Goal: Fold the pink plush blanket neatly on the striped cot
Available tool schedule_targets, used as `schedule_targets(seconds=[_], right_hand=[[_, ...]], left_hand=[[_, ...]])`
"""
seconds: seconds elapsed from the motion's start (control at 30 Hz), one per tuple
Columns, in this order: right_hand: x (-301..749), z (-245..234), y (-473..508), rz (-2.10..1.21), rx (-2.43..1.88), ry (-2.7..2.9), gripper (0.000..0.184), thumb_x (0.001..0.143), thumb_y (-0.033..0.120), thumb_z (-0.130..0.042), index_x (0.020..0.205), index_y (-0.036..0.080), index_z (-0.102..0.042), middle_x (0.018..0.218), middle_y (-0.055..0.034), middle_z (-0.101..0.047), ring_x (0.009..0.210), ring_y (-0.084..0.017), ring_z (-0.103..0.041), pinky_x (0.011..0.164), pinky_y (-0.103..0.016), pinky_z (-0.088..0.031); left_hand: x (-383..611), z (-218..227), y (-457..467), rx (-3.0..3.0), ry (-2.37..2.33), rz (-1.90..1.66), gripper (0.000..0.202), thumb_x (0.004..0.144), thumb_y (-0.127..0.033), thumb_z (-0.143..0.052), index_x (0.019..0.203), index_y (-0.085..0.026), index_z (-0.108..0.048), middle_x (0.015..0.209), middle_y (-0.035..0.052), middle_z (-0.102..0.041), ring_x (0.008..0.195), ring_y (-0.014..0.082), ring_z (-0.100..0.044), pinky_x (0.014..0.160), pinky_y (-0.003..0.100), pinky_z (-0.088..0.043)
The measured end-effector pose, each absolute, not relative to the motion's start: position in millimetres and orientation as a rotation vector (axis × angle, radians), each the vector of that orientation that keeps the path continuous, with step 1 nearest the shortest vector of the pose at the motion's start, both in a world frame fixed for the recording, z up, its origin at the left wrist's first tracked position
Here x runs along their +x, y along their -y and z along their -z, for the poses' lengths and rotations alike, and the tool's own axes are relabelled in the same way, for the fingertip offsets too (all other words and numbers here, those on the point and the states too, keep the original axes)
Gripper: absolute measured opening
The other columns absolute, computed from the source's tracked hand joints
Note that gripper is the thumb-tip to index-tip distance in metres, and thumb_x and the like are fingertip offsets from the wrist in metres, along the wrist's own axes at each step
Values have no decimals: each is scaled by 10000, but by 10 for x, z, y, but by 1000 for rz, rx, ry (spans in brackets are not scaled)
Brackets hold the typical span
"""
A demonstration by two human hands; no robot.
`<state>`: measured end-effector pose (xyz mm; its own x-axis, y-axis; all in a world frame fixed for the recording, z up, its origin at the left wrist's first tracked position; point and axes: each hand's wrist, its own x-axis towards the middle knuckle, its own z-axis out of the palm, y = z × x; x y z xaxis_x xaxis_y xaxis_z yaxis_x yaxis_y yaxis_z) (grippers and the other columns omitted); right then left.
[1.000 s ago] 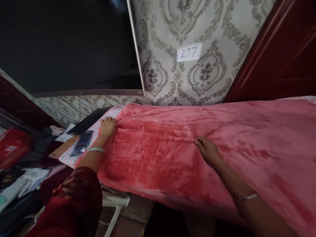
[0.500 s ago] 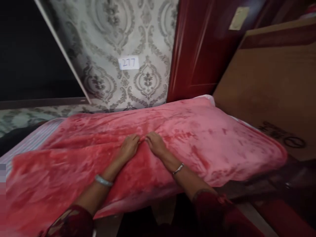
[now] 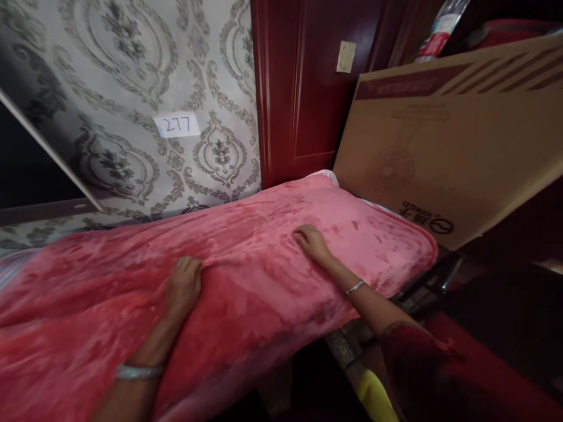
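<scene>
A plush pink-red blanket (image 3: 264,234) lies spread over a raised flat surface and hangs over its near edge. My left hand (image 3: 183,284) rests palm down on the blanket near the middle, fingers together and pressing at a fold. My right hand (image 3: 311,241) lies flat on the blanket further right, fingers stretched out, a short way from the blanket's right end. Each wrist wears a silver bangle. Nothing is held in either hand.
A large brown cardboard box (image 3: 440,146) leans at the blanket's right end. Behind stand a dark red door (image 3: 303,88) and patterned wallpaper with a paper label reading 277 (image 3: 176,125). A yellow object (image 3: 378,398) shows below the blanket's edge.
The view has swung to the right, bringing the box into sight. My hands, together at the middle half a second ago, have moved apart; the right one slid toward the blanket's right end.
</scene>
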<state>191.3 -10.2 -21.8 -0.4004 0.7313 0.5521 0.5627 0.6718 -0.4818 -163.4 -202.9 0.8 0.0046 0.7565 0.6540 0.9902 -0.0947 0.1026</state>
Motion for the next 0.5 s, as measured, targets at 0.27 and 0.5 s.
schedule_targets(seconds=[0.27,0.5], right_hand=[[3180,305,-297,-112,-1439,1750,301,834,166,-467,990,127,-722,1047,-156,-710,1018,-265,-616,980,-425,-476],[3732,306,-598,-43,-1667,1466,508,802,132,-414,1240,41,-656,1226,-220,-656,1164,-279,-587,1055,-417,-445]], left_hand=[[-1639,-27,1989,-1895,1678,915,273,945,-308,-386,753,-250,-572,726,58,-619,740,246,-595,682,371,-494],[-1659,-38,1943,-1881,1612,1040,190,911,-352,-457,748,-304,-541,695,4,-617,708,265,-617,618,391,-514]])
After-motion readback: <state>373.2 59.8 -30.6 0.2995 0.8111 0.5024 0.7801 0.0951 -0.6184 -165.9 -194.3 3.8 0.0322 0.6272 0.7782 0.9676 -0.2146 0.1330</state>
